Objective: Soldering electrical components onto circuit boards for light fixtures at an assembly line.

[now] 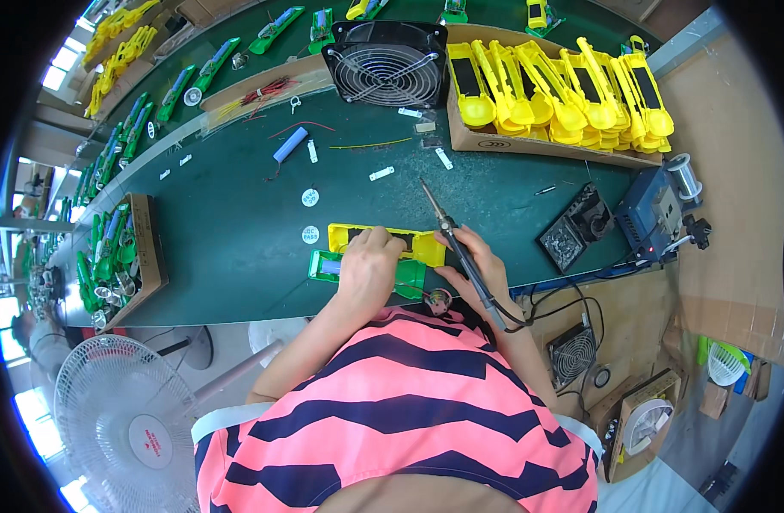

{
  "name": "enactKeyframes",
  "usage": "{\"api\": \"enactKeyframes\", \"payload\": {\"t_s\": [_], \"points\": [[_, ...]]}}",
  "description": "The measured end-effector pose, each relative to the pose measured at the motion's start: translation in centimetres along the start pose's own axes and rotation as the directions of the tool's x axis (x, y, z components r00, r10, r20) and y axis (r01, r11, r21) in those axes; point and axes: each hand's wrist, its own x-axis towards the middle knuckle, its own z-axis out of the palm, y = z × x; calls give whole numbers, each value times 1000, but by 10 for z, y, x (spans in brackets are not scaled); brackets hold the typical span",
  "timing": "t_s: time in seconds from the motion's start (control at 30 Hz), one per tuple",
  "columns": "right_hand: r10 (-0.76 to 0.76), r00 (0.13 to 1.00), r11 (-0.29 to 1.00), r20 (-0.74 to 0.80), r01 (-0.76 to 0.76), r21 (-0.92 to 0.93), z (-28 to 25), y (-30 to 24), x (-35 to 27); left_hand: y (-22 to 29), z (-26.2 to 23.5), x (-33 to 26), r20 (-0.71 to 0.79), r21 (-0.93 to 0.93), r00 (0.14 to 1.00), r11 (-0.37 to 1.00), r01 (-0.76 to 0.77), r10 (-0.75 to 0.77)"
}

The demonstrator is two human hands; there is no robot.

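Note:
My right hand (486, 267) grips a soldering iron (448, 224) between thumb and fingers, its tip pointing up and away over the table. Those fingers also lie beside the right end of a yellow plastic housing (427, 249) with a dark panel. My left hand (368, 269) is closed over the middle of a green housing (411, 275) and the near edge of the yellow one; what its fingertips pinch is hidden. A blue cylindrical cell (330, 268) shows at the green housing's left end. At the table's front edge, a small round lamp part (439, 300) hangs by wires.
A fan (386, 73) and a carton of yellow housings (563, 150) stand at the back. To the right sit a soldering stand (576, 227) and a blue soldering station (651, 209). A loose blue cell (291, 144) lies mid-table; a box of green assemblies (152, 248) is left.

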Motion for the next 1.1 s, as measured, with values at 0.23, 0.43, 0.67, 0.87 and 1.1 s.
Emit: {"api": "enactKeyframes", "payload": {"t_s": [0.23,0.43,0.67,0.87,1.1], "points": [[-261,959,965,-109,262,-6,-28,0,1,-6,-1,4,91,-39,994,997,61,-57],[309,945,740,-110,-167,651,-22,9,-9,-6,-2,8,121,-20,992,999,49,-46],[352,936,754,-29,-265,601,-15,14,-7,-6,-3,8,119,-32,992,999,41,-37],[361,930,748,-66,-247,616,-11,14,-8,-6,-2,9,102,-32,994,999,38,-35],[373,925,757,-71,-260,600,-10,8,-11,-7,0,8,105,-18,994,999,45,-43]]}}
